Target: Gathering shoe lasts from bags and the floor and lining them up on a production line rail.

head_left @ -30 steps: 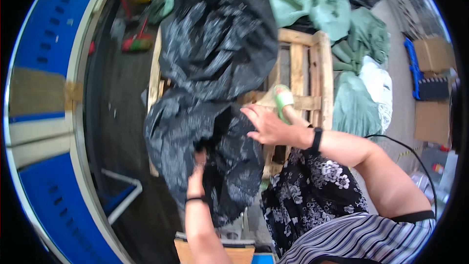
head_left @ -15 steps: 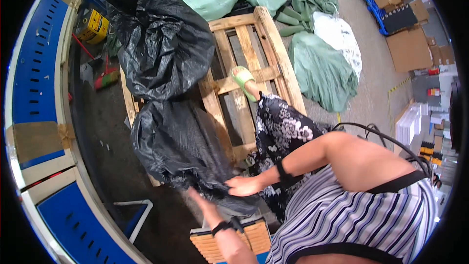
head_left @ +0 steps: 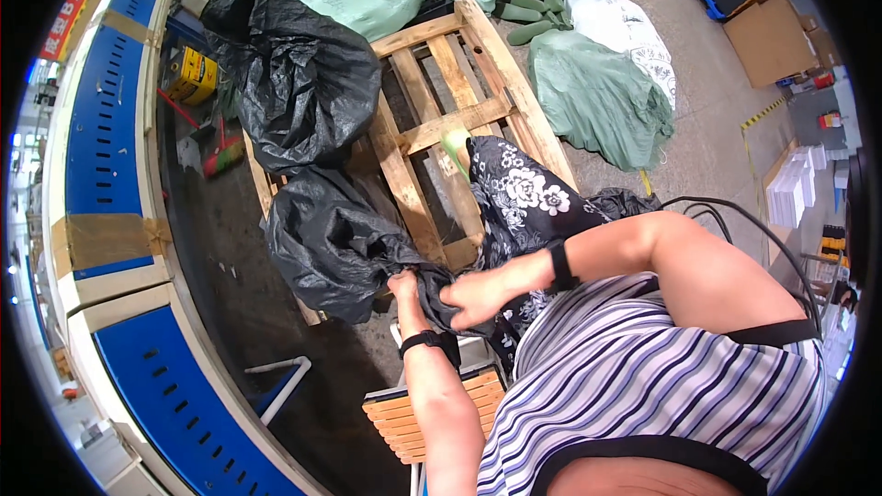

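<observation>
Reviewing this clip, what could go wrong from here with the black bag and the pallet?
1. The left hand and right hand are at the bunched end of the near black bag; its plastic might tear or slip loose if pulled hard.
2. The green slipper is over the wooden pallet, whose slats have open gaps, so the foot could catch.
3. The other black bag lies close against the near one and might get dragged too.
</observation>
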`<state>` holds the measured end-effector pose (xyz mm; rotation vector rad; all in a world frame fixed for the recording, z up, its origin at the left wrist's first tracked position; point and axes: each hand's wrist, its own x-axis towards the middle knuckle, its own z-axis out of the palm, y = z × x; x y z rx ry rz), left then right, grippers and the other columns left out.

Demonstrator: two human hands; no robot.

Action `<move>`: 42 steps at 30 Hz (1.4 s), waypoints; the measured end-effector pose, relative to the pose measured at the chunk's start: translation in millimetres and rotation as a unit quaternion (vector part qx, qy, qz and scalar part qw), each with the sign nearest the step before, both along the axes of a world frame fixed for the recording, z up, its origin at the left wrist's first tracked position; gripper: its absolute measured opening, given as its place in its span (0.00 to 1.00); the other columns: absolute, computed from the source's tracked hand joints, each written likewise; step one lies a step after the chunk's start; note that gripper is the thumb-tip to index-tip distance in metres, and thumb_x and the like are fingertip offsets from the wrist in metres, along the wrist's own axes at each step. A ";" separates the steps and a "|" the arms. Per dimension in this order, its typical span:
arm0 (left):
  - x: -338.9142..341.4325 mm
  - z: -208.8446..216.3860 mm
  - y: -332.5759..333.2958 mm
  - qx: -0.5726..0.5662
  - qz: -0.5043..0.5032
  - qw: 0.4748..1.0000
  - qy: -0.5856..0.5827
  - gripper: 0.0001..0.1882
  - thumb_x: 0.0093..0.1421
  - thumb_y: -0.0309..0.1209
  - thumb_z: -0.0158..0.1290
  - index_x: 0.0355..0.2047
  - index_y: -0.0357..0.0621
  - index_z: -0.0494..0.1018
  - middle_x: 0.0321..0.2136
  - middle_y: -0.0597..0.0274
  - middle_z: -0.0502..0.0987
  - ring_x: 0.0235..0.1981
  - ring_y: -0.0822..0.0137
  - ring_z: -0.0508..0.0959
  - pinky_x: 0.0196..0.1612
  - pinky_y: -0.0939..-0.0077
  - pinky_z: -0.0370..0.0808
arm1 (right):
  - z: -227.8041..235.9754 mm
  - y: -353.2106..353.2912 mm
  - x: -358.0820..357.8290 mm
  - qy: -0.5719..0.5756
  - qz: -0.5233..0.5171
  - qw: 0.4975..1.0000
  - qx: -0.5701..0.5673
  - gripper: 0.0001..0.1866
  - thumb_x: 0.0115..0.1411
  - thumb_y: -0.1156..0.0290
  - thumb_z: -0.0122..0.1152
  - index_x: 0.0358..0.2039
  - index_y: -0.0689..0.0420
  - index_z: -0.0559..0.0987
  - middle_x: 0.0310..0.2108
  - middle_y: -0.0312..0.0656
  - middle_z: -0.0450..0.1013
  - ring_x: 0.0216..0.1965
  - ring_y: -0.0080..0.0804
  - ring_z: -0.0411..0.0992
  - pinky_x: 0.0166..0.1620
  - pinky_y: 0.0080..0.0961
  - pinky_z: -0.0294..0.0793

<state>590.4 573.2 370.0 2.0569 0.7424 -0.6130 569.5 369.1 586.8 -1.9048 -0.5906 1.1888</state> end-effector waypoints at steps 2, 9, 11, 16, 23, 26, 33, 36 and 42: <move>7.5 -0.6 -18.0 0.087 -0.040 0.994 -0.046 0.11 0.46 0.24 0.47 0.22 0.22 0.70 0.23 0.50 0.77 0.25 0.59 0.76 0.34 0.63 0.72 | -3.8 -42.9 14.7 -0.093 -0.142 0.986 0.010 0.18 0.48 0.62 0.54 0.33 0.64 0.75 0.30 0.57 0.74 0.34 0.55 0.73 0.38 0.43 0.72; -5.0 -65.5 66.6 0.017 0.041 0.999 -0.021 0.11 0.46 0.22 0.45 0.23 0.21 0.71 0.25 0.51 0.77 0.29 0.64 0.75 0.34 0.68 0.71 | -22.5 -132.6 41.3 -0.059 -0.305 0.950 0.032 0.12 0.53 0.67 0.55 0.30 0.64 0.73 0.24 0.48 0.73 0.28 0.41 0.74 0.33 0.30 0.72; 55.0 -38.5 -12.1 -0.026 -0.025 0.998 -0.057 0.13 0.46 0.22 0.45 0.26 0.19 0.71 0.27 0.51 0.77 0.31 0.63 0.76 0.35 0.68 0.72 | -40.4 -188.5 35.9 -0.071 -0.323 0.939 -0.096 0.09 0.53 0.69 0.53 0.31 0.62 0.74 0.24 0.48 0.73 0.28 0.42 0.73 0.33 0.32 0.72; 108.1 15.2 -45.6 0.025 -0.084 0.995 0.046 0.15 0.45 0.23 0.43 0.27 0.17 0.70 0.25 0.47 0.76 0.30 0.62 0.75 0.36 0.69 0.70 | -53.8 -219.4 66.1 -0.017 -0.374 0.923 -0.093 0.09 0.54 0.69 0.52 0.31 0.61 0.73 0.24 0.49 0.73 0.29 0.48 0.73 0.34 0.36 0.71; 57.7 6.1 -28.4 0.075 -0.010 0.997 -0.013 0.16 0.49 0.23 0.45 0.36 0.22 0.71 0.36 0.41 0.76 0.40 0.56 0.76 0.46 0.70 0.69 | -90.7 -214.9 173.2 -0.095 -0.270 0.958 0.009 0.11 0.54 0.70 0.52 0.34 0.64 0.72 0.26 0.53 0.73 0.31 0.51 0.72 0.35 0.36 0.70; 106.8 33.7 -95.3 0.080 -0.070 0.989 0.102 0.18 0.50 0.25 0.48 0.40 0.23 0.70 0.38 0.40 0.75 0.44 0.58 0.75 0.49 0.72 0.68 | -75.6 -265.7 216.3 -0.051 -0.278 0.959 -0.031 0.12 0.54 0.69 0.53 0.34 0.64 0.72 0.28 0.54 0.73 0.33 0.54 0.71 0.36 0.38 0.70; 87.2 0.2 -64.7 0.112 0.054 0.986 0.107 0.21 0.49 0.26 0.46 0.41 0.19 0.69 0.43 0.39 0.73 0.50 0.56 0.72 0.53 0.72 0.64 | -45.0 -347.4 298.4 0.063 -0.314 0.933 -0.166 0.12 0.55 0.69 0.51 0.34 0.65 0.74 0.27 0.48 0.74 0.28 0.34 0.74 0.32 0.28 0.73; 103.7 10.3 -82.9 0.099 0.073 0.983 0.134 0.20 0.49 0.26 0.46 0.40 0.21 0.70 0.41 0.39 0.74 0.47 0.55 0.74 0.50 0.70 0.66 | -38.6 -338.5 318.6 0.160 -0.356 0.907 -0.157 0.12 0.56 0.68 0.50 0.34 0.65 0.73 0.25 0.42 0.73 0.26 0.27 0.73 0.29 0.24 0.73; 123.3 64.3 -101.4 0.148 0.048 0.982 0.105 0.18 0.50 0.29 0.45 0.36 0.26 0.73 0.38 0.36 0.75 0.46 0.48 0.74 0.49 0.64 0.68 | -38.4 -254.6 332.5 0.236 -0.335 0.908 -0.086 0.11 0.57 0.69 0.50 0.31 0.65 0.73 0.25 0.40 0.72 0.25 0.25 0.72 0.28 0.21 0.74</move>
